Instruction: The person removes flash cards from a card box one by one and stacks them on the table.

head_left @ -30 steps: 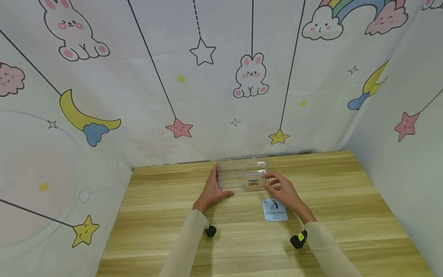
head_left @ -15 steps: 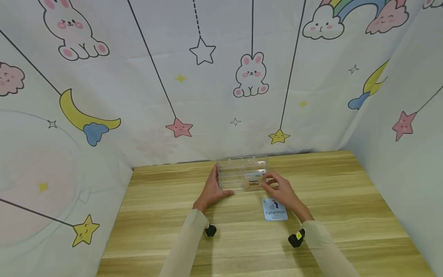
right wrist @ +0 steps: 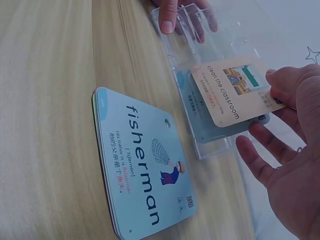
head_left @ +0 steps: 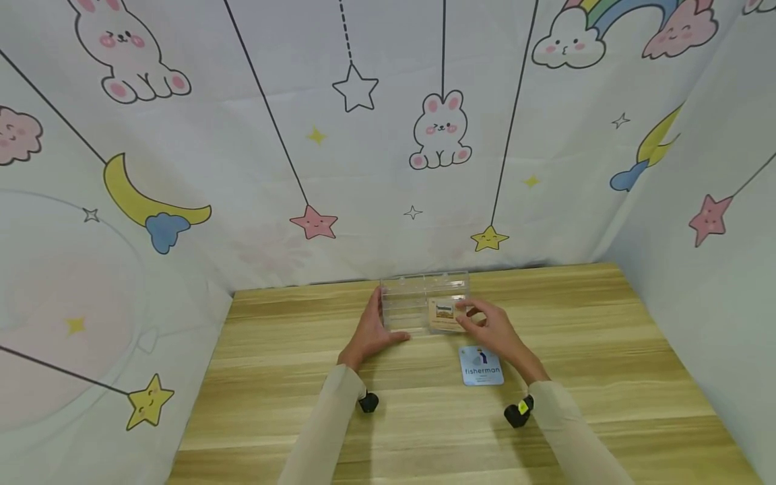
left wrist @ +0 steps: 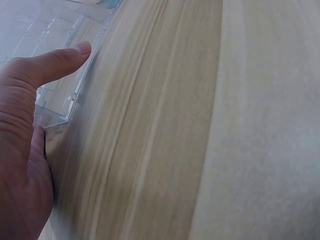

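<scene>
My left hand (head_left: pixel 371 337) grips the left end of a clear plastic divided box (head_left: pixel 401 294), thumb over its front edge, fingers along its side. With thumb and finger, my right hand (head_left: pixel 494 331) pinches the edge of a peach flash card (right wrist: pixel 232 92) reading "clean the classroom". The peach card is tilted over the box's front right compartment. Beneath it lies a blue card (right wrist: pixel 197 117), partly covered. Just in front of the box, a small stack of light blue flash cards (right wrist: pixel 140 165) lies on the table, "fisherman" on top.
The wooden table (head_left: pixel 273 377) runs back to a white curtain (head_left: pixel 376 168) printed with rabbits, stars and moons, close behind the box. A pale wall (head_left: pixel 715 303) borders the right side. Black wrist cameras (head_left: pixel 368 403) sit at both cuffs.
My right hand has shifted slightly left and away from me, moving the peach card over the compartment. My left hand, the box and the fisherman stack have stayed in place.
</scene>
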A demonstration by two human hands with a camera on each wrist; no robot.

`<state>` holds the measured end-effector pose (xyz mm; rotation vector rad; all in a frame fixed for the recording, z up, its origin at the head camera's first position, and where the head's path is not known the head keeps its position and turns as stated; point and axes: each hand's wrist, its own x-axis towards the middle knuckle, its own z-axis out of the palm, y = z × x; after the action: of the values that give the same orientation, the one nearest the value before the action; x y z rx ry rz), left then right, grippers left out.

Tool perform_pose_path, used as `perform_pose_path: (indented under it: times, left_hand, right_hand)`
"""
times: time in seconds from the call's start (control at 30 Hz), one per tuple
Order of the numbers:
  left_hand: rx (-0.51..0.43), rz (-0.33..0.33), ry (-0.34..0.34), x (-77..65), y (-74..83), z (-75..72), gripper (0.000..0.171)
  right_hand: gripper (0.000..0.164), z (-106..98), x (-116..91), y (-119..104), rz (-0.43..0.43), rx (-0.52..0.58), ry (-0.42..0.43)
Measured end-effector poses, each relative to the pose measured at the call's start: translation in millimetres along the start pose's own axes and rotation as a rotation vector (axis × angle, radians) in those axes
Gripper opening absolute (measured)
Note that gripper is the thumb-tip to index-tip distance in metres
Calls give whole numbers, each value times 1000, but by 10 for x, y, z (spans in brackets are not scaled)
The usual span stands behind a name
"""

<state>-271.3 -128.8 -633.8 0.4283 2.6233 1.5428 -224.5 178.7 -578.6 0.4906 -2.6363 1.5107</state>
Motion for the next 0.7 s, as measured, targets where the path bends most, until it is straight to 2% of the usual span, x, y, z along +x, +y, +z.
perform_pose_path:
  times: [0.27, 0.53, 0.7]
  left_hand:
    - [7, -3, -11, 5, 9, 2, 133]
    - [-3, -3, -11, -4, 30, -9, 132]
    - [-8, 3, -18, -10, 40, -10, 132]
  right_hand:
    - [35, -55, -24, -59, 5, 14, 0]
    - [42, -146, -97, -4, 26, 56, -1]
    - [41, -194, -183, 3, 34, 33, 16]
